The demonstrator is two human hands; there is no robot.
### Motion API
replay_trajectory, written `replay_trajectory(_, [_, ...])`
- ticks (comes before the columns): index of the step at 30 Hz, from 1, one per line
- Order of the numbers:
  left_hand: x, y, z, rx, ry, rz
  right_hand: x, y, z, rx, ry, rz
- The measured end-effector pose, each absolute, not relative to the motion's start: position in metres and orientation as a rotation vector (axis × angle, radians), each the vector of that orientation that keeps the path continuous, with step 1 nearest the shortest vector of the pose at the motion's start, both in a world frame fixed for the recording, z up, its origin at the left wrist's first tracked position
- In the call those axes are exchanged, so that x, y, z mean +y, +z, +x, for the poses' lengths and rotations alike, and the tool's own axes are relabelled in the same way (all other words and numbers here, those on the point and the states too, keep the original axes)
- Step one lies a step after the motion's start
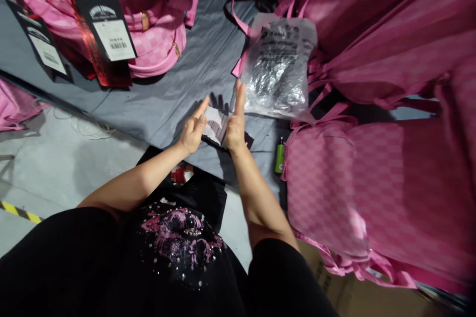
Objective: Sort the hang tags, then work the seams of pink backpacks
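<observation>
My left hand (193,130) and my right hand (235,121) stand on either side of a stack of hang tags (216,125) on the grey cloth. White and dark tag edges show between the palms. Both hands have their fingers stretched out, flat-handed, not wrapped round anything. The right palm appears to touch the stack; whether the left one does is hard to tell. A dark tag (250,141) pokes out beside my right wrist. Just beyond the right fingertips lies a clear plastic bag (277,67) with dark contents.
Pink backpacks (159,52) with black hang tags (106,25) stand at upper left. More pink checkered backpacks (372,173) fill the right side. A small green bottle (279,157) lies by the nearest one. The grey cloth (148,104) covers the table, its front edge close to my body.
</observation>
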State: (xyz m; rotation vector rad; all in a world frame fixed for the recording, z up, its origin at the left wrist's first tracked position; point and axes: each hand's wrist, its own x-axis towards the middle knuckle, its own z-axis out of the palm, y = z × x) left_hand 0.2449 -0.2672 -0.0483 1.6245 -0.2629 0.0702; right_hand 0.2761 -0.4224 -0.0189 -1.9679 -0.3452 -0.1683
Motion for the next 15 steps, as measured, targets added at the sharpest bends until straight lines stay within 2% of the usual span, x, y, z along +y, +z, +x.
replay_trajectory(3, [-0.267,-0.051,0.246,-0.240,0.046,1.613,-0.432,-0.021,0.289,-0.342,-0.212,-1.888])
replay_trajectory(6, [-0.266,-0.055,0.247,-0.215,0.034,1.540,-0.446,-0.002,0.305,-0.296,-0.400,-1.797])
replay_trajectory(9, [-0.266,-0.056,0.248,-0.206,0.047,1.456,-0.432,0.008,0.309,-0.263,-0.528,-1.876])
replay_trajectory(12, [-0.265,-0.056,0.247,-0.196,0.089,1.461,-0.400,0.001,0.304,-0.332,-0.397,-2.077])
replay_trajectory(15, [-0.265,-0.055,0.246,-0.154,0.101,1.466,-0.390,-0.007,0.298,-0.425,-0.308,-2.065])
